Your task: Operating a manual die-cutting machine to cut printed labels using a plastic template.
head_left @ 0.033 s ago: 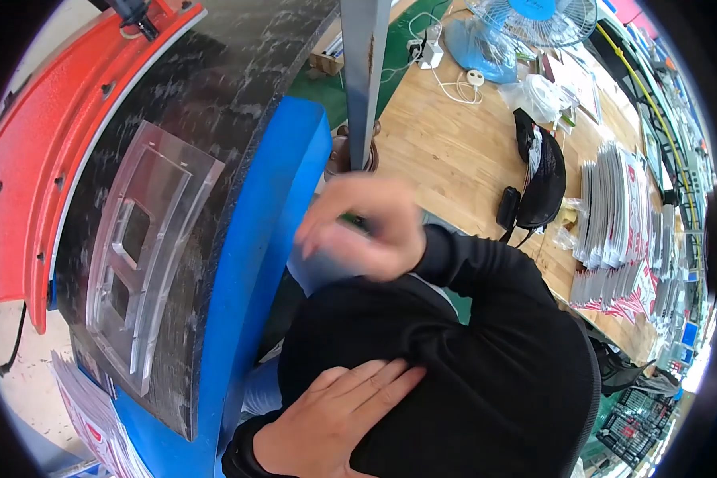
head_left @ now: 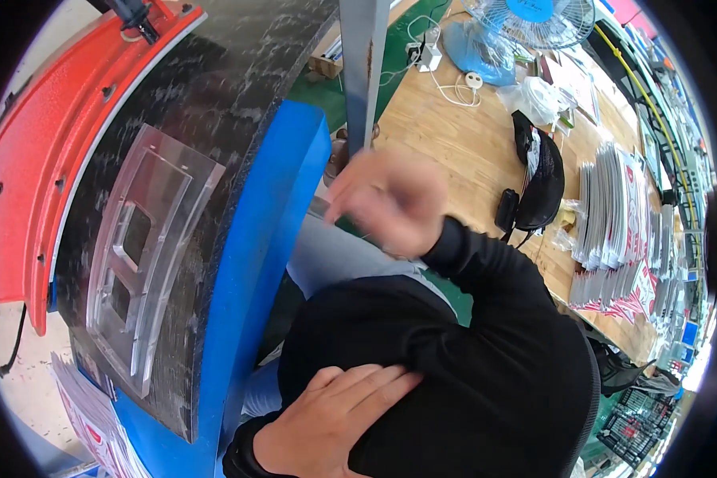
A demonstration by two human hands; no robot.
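My left hand (head_left: 315, 430) rests flat against the front of my black jacket (head_left: 470, 382), fingers stretched out and holding nothing visible. My right hand (head_left: 394, 203) is raised beside the grey metal post (head_left: 362, 80), above my leg in pale jeans (head_left: 327, 255). Motion blurs it; the fingers look curled, and whether anything is in them cannot be made out. To the left, a clear plastic template (head_left: 147, 263) with cut-out openings lies on the worn dark machine bed (head_left: 179, 327), apart from both hands.
The blue machine edge (head_left: 255, 231) and red curved guard (head_left: 56, 159) are at left. Printed sheets (head_left: 95, 422) stand lower left. The wooden table (head_left: 446, 159) carries a black pouch (head_left: 543, 183), stacked cards (head_left: 609, 207), a blue fan (head_left: 530, 12) and white cables (head_left: 462, 92).
My right hand has shifted a little to the right and away from the blue machine edge, uncovering more of my leg. My left hand stays on the jacket.
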